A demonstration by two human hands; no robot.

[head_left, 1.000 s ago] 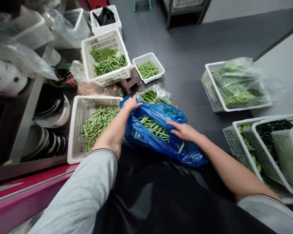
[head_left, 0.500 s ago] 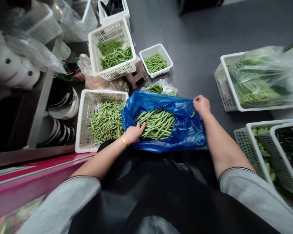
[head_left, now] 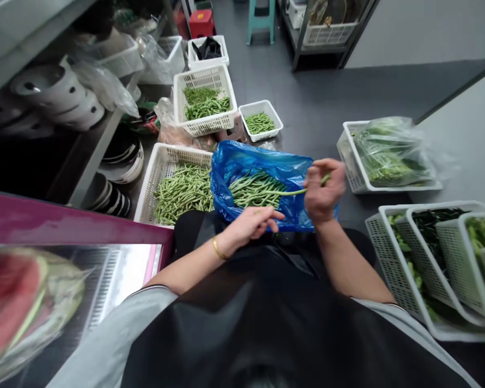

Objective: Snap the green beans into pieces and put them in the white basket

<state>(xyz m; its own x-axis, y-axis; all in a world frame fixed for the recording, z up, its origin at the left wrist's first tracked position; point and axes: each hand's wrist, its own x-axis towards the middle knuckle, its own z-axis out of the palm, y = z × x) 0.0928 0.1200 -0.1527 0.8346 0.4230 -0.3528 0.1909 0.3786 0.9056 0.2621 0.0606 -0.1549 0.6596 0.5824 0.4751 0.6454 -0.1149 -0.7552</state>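
A blue plastic bag [head_left: 293, 215] full of long green beans [head_left: 253, 186] lies open in front of my body. My right hand [head_left: 323, 188] is at the bag's right side, its fingers closed around one green bean [head_left: 289, 192]. This bean stretches leftward over the bag's mouth. Low over the near edge of the bag, my left hand [head_left: 258, 222] has its index finger stretched out, the other fingers loosely bent, and nothing visible in it. Left of the bag, a white basket [head_left: 147, 186] holds a pile of shorter bean pieces [head_left: 184, 194].
Farther off stand a white basket of green vegetables [head_left: 226, 121] and a small white basket of beans [head_left: 278, 128]. At right are a basket with bagged greens [head_left: 392, 156] and several nested baskets [head_left: 424, 302]. A metal shelf [head_left: 99, 145] and watermelon [head_left: 12, 302] are at left.
My right hand has let go of the bag's edge and now grips a bean. My left hand has come off the beans, moving right and nearer my body. The view has tilted up.
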